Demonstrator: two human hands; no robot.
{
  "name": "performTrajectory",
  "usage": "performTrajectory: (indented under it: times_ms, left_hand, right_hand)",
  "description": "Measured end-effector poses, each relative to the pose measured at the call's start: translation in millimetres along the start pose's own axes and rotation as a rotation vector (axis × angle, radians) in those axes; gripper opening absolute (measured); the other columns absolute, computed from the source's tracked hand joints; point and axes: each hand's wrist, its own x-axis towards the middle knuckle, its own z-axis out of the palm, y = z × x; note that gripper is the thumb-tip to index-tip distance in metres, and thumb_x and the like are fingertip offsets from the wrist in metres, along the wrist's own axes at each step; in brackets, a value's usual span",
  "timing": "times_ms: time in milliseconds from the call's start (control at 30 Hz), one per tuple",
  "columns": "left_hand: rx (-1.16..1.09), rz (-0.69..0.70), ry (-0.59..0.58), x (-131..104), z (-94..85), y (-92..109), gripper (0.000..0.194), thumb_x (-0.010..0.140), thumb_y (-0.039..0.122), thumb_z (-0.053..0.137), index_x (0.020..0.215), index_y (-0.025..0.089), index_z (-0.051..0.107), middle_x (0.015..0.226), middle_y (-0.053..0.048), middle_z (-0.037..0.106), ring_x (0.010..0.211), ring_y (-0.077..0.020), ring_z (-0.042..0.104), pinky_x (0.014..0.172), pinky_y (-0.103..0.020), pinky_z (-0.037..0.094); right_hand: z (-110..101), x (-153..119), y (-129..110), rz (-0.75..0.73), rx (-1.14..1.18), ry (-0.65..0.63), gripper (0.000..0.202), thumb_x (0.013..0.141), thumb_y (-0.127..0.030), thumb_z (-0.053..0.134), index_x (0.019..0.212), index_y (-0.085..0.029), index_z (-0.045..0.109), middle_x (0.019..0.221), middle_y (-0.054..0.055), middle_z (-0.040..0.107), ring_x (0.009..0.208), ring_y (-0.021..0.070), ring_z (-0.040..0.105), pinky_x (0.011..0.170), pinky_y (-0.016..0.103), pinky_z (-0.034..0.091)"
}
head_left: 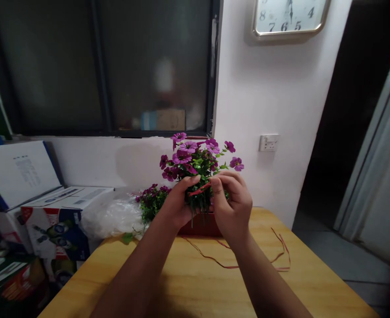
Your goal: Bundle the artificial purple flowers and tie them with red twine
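A bunch of purple flowers with green leaves stands upright between my hands at the middle of the view. My left hand wraps round the stems from the left, its thumb on the near side. My right hand pinches a thin red ribbon between thumb and forefinger, and the ribbon crosses the front of the stems. Behind and below the hands sits a dark red box, partly hidden by them. More red strands lie loosely curved on the wooden table.
Left of the flowers are a smaller purple bunch and a crumpled clear plastic bag. Printed cartons are stacked beyond the table's left edge. A wall with a socket and a clock rises behind.
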Motion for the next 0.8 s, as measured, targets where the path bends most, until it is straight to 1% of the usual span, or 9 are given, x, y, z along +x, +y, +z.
performTrajectory:
  times_ms: [67,167,267,333,400,467,533,667,800]
  left_hand:
    - [0.000,0.007,-0.002,-0.9,-1.1,0.5,0.026,0.064,0.033,0.080,0.077,0.015,0.067,0.068,-0.003,0.069,0.064,-0.0196,0.067,0.063,-0.031,0.056]
    - [0.009,0.058,0.014,-2.0,-2.7,1.1,0.027,0.063,0.034,0.079,0.078,0.015,0.068,0.070,-0.004,0.071,0.076,-0.0246,0.070,0.073,-0.036,0.057]
    - [0.035,0.052,0.018,-3.0,-4.3,1.6,0.027,0.064,0.037,0.076,0.079,0.015,0.069,0.074,-0.006,0.072,0.082,-0.0268,0.071,0.077,-0.038,0.057]
    - [0.036,0.033,0.017,-3.3,-5.5,1.6,0.028,0.064,0.038,0.075,0.080,0.015,0.070,0.075,-0.007,0.072,0.081,-0.0265,0.070,0.076,-0.038,0.057]
    - [0.022,0.018,0.034,-3.3,-6.7,1.3,0.029,0.063,0.038,0.076,0.079,0.014,0.070,0.074,-0.006,0.072,0.073,-0.0241,0.069,0.071,-0.036,0.056]
    - [0.011,0.005,0.049,-3.4,-7.5,1.0,0.030,0.062,0.037,0.077,0.079,0.014,0.070,0.072,-0.006,0.071,0.065,-0.0211,0.066,0.064,-0.034,0.055]
    - [0.011,-0.005,0.057,-3.6,-7.6,0.9,0.030,0.061,0.037,0.077,0.078,0.013,0.070,0.071,-0.006,0.071,0.061,-0.0194,0.064,0.061,-0.033,0.054]
    - [0.010,-0.019,0.080,-5.0,-5.6,2.1,0.028,0.063,0.038,0.076,0.076,0.014,0.069,0.070,-0.006,0.070,0.062,-0.0210,0.065,0.066,-0.036,0.056]
    - [-0.035,0.001,0.081,-6.6,-3.7,3.6,0.027,0.065,0.037,0.076,0.079,0.015,0.068,0.072,-0.005,0.071,0.068,-0.0224,0.068,0.073,-0.037,0.057]
  right_hand:
    - [-0.9,0.7,-3.8,0.006,0.014,-0.012,0.007,0.090,-0.019,0.061,0.086,-0.020,0.067,0.090,0.003,0.063,0.090,0.0178,0.061,0.081,0.036,0.051]
    - [-3.0,0.8,-7.7,0.015,0.008,-0.046,0.007,0.090,-0.019,0.062,0.086,-0.021,0.067,0.084,0.002,0.064,0.084,0.0167,0.061,0.076,0.034,0.050]
    - [-5.6,0.7,-10.5,-0.038,-0.033,-0.065,0.007,0.089,-0.016,0.063,0.085,-0.021,0.066,0.080,0.001,0.064,0.079,0.0154,0.060,0.073,0.033,0.049]
    - [-7.0,0.6,-11.9,-0.116,-0.061,-0.049,0.009,0.088,-0.012,0.064,0.087,-0.021,0.065,0.081,0.001,0.066,0.079,0.0151,0.061,0.075,0.033,0.050]
    - [-7.7,0.3,-12.8,-0.188,-0.082,-0.028,0.013,0.086,-0.009,0.065,0.090,-0.021,0.065,0.081,0.000,0.068,0.078,0.0149,0.061,0.076,0.034,0.051]
    - [-7.8,-0.2,-13.0,-0.224,-0.098,-0.015,0.016,0.085,-0.008,0.065,0.092,-0.022,0.065,0.081,0.000,0.069,0.077,0.0147,0.061,0.076,0.034,0.051]
    - [-7.5,-0.7,-12.6,-0.230,-0.109,-0.013,0.016,0.085,-0.007,0.066,0.093,-0.021,0.066,0.082,0.001,0.070,0.077,0.0145,0.062,0.075,0.033,0.052]
    - [-6.5,-1.5,-11.1,-0.231,-0.099,-0.019,0.017,0.085,-0.007,0.065,0.093,-0.022,0.066,0.082,0.001,0.070,0.077,0.0148,0.062,0.075,0.034,0.053]
    - [-5.3,-2.8,-11.0,-0.232,-0.063,-0.025,0.020,0.084,-0.005,0.065,0.094,-0.022,0.065,0.087,0.002,0.070,0.082,0.0160,0.063,0.078,0.036,0.053]
